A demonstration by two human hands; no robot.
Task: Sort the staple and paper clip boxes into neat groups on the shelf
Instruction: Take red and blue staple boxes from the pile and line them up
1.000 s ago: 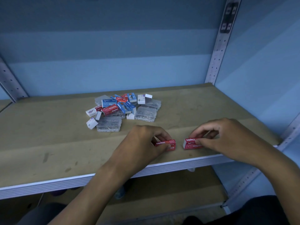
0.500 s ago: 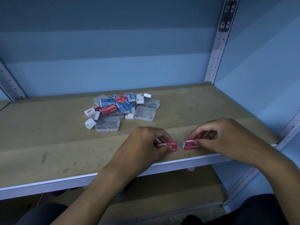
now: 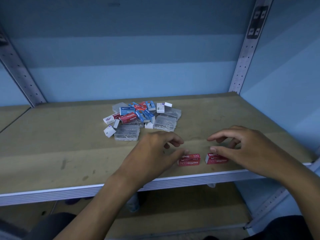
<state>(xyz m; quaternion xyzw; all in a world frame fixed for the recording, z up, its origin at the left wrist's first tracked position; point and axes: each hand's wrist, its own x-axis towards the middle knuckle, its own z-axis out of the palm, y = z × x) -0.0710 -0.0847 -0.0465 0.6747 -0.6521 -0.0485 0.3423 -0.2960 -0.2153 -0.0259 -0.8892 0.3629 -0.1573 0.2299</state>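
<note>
Two red staple boxes lie side by side near the shelf's front edge: the left red box [image 3: 189, 159] and the right red box [image 3: 214, 158], a small gap between them. My left hand [image 3: 155, 151] hovers just left of the left box, fingers loosely curled, thumb tip beside its corner, holding nothing. My right hand [image 3: 242, 148] is over the right box, thumb lying on its top, fingers lifted and spread. A mixed pile [image 3: 138, 116] of red, blue and white boxes and clear plastic clip cases sits farther back at the shelf's middle.
The wooden shelf board [image 3: 52, 144] has a white front rail [image 3: 190, 181]. Perforated metal uprights stand at the back left [image 3: 19, 71] and back right [image 3: 245, 49]. A lower shelf [image 3: 173, 213] shows beneath. Blue wall behind.
Both hands have let go of the red boxes and lifted, fingers opening. The two boxes stay on the shelf near the front edge.
</note>
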